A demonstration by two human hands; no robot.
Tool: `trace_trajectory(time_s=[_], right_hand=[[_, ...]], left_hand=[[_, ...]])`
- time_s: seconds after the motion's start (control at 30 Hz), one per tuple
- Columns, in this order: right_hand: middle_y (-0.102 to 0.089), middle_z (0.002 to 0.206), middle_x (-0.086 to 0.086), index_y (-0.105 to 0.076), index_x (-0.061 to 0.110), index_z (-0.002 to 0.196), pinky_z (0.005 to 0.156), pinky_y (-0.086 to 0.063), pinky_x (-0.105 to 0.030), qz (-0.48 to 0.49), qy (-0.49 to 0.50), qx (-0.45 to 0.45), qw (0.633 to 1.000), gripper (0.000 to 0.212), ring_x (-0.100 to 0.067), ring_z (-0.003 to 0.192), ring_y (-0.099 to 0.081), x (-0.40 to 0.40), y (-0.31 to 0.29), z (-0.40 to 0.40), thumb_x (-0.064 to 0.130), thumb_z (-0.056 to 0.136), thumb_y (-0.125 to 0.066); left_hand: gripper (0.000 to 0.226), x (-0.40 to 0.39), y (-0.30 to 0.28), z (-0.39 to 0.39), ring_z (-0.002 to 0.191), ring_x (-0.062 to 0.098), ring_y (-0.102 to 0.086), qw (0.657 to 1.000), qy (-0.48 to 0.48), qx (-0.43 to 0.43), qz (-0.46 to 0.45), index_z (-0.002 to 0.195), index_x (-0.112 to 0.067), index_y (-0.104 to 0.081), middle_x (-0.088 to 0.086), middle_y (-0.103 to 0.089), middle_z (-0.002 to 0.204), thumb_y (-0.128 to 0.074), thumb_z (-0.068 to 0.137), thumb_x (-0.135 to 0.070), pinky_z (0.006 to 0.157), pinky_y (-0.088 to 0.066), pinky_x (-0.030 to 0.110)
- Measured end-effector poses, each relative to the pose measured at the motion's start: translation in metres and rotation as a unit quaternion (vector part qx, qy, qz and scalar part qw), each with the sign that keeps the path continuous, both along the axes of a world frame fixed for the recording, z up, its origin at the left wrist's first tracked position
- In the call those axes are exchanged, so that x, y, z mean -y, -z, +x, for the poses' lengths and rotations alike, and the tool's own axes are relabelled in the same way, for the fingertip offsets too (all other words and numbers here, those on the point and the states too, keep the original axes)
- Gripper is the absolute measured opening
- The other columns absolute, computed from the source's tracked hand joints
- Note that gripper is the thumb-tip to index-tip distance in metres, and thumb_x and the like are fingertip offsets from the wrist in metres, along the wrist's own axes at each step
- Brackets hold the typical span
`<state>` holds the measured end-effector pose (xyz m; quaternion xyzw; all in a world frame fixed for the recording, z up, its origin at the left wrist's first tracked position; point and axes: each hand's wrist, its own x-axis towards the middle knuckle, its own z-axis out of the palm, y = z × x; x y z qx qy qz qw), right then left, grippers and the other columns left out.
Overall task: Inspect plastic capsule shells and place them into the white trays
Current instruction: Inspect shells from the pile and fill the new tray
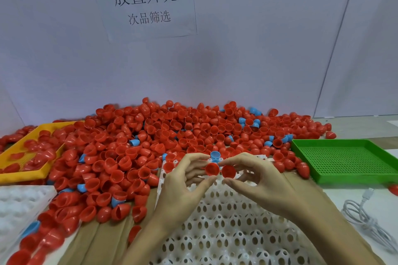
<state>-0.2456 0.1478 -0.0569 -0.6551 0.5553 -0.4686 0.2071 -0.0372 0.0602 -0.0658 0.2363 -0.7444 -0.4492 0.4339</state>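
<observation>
Both hands meet above the far end of the white tray (226, 232), a perforated moulded sheet of egg-shaped cells lying nearest the viewer. Left hand (183, 187): thumb and fingers curled, pinching a red capsule shell (212, 169) with its open cup turned toward the viewer. Right hand (260, 180): thumb and forefinger pinching a second red shell (228, 171), likewise cup-forward; the two shells sit side by side, just touching or nearly so, between the fingertips of the two hands. Just beyond them a blue shell (214, 155) sits at the tray's far edge, and a red one (168, 166) rests in a cell just left of the left hand's fingers.

Left foreground: a second white tray (19, 206), blurred, with red shells spilling round it onto the brown table (103, 236). Right foreground: a coiled white cable (366, 219).

Middle distance: a large heap of shells (172, 135), nearly all red with a few blue, spreads across the table from left to right. At its left edge lies a yellow tray (19, 176) holding red shells; at its right edge lies a green perforated tray (349, 159).

Background: a pale wall bearing a paper sign (144, 2) printed with Chinese characters.
</observation>
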Motion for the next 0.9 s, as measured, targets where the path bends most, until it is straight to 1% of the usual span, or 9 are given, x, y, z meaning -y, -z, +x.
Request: trace_trajectory(time_s=[0.13,0.23,0.33,0.43,0.5,0.57,0.63,0.77,0.9], right_hand=[[-0.072,0.116,0.014,-0.069,0.033,0.127,0.083,-0.063,-0.031,0.003,0.015,0.011,1.0,0.039,-0.015,0.106,-0.073,-0.0001,-0.0001,0.0017,0.029,0.09,-0.082],[-0.073,0.112,0.009,-0.066,0.033,0.124,0.084,-0.063,-0.033,0.003,0.018,0.025,1.0,0.041,-0.017,0.102,-0.074,-0.0008,-0.0005,0.002,0.033,0.087,-0.084],[-0.073,0.106,0.007,-0.065,0.032,0.123,0.081,-0.064,-0.034,0.014,0.009,0.025,1.0,0.039,-0.019,0.095,-0.075,-0.0022,-0.0017,0.0023,0.032,0.089,-0.083],[-0.075,0.101,-0.001,-0.063,0.028,0.126,0.074,-0.064,-0.035,0.019,-0.023,0.061,0.998,0.027,-0.025,0.088,-0.077,-0.0046,-0.0035,0.0071,0.031,0.1,-0.07],[-0.076,0.099,-0.008,-0.061,0.023,0.128,0.072,-0.064,-0.039,0.018,-0.038,0.086,0.995,0.022,-0.029,0.085,-0.078,-0.0064,-0.0053,0.0093,0.024,0.106,-0.06],[-0.076,0.1,-0.011,-0.061,0.021,0.129,0.073,-0.065,-0.041,0.024,-0.052,0.093,0.994,0.022,-0.03,0.084,-0.079,-0.0073,-0.0073,0.0094,0.017,0.107,-0.06],[-0.077,0.1,-0.01,-0.065,0.019,0.126,0.072,-0.065,-0.04,0.03,-0.066,0.084,0.994,0.022,-0.03,0.082,-0.079,-0.0071,-0.0083,0.0089,0.014,0.104,-0.065],[-0.079,0.101,-0.01,-0.073,0.014,0.114,0.068,-0.064,-0.035,0.043,-0.079,0.084,0.992,0.016,-0.03,0.08,-0.079,-0.0047,-0.0049,0.0094,0.009,0.099,-0.072],[-0.081,0.099,-0.003,-0.075,0.015,0.111,0.07,-0.062,-0.026,0.035,-0.051,0.063,0.996,0.015,-0.023,0.085,-0.079,-0.0014,-0.0071,0.0002,0.011,0.097,-0.073]], left_hand=[[0.033,-0.0003,0.0002,0.0011,0.109,0.001,-0.071,1.0,-0.009,0.008,-0.016,0.12,-0.03,-0.07,-0.021,-0.074,0.114,-0.081,0.091,-0.02,0.089,-0.054,0.013],[0.03,0.0,-0.0013,0.002,0.107,0.005,-0.072,0.999,-0.015,0.008,-0.036,0.117,-0.031,-0.071,-0.018,-0.075,0.112,-0.081,0.092,-0.018,0.088,-0.055,0.014],[0.03,-0.0002,-0.0013,0.0021,0.108,0.008,-0.071,0.999,-0.017,0.016,-0.046,0.118,-0.032,-0.071,-0.017,-0.074,0.113,-0.08,0.093,-0.019,0.089,-0.055,0.017],[0.027,-0.001,-0.0015,0.0022,0.103,0.01,-0.072,0.999,-0.017,0.016,-0.042,0.119,-0.034,-0.072,-0.015,-0.073,0.111,-0.077,0.094,-0.024,0.086,-0.055,0.016],[0.024,-0.0021,-0.0027,0.0018,0.092,0.012,-0.074,0.999,-0.014,0.016,-0.03,0.118,-0.035,-0.073,-0.013,-0.075,0.102,-0.074,0.094,-0.032,0.08,-0.056,0.015],[0.025,-0.0029,-0.0027,0.0009,0.079,0.013,-0.074,0.999,-0.008,0.021,-0.024,0.118,-0.034,-0.075,-0.012,-0.075,0.093,-0.071,0.094,-0.038,0.073,-0.056,0.015],[0.026,-0.0028,-0.0009,0.0004,0.073,0.013,-0.074,0.999,-0.002,0.029,-0.029,0.118,-0.032,-0.076,-0.013,-0.075,0.09,-0.07,0.094,-0.039,0.071,-0.055,0.016],[0.025,-0.0011,0.0024,0.0,0.072,0.015,-0.075,0.999,0.011,0.032,-0.026,0.118,-0.036,-0.074,-0.012,-0.074,0.094,-0.071,0.094,-0.042,0.072,-0.057,0.019],[0.029,-0.0014,0.0026,0.0,0.084,0.015,-0.075,1.0,0.007,0.025,-0.015,0.123,-0.04,-0.065,-0.011,-0.074,0.1,-0.064,0.098,-0.055,0.074,-0.062,0.028]])
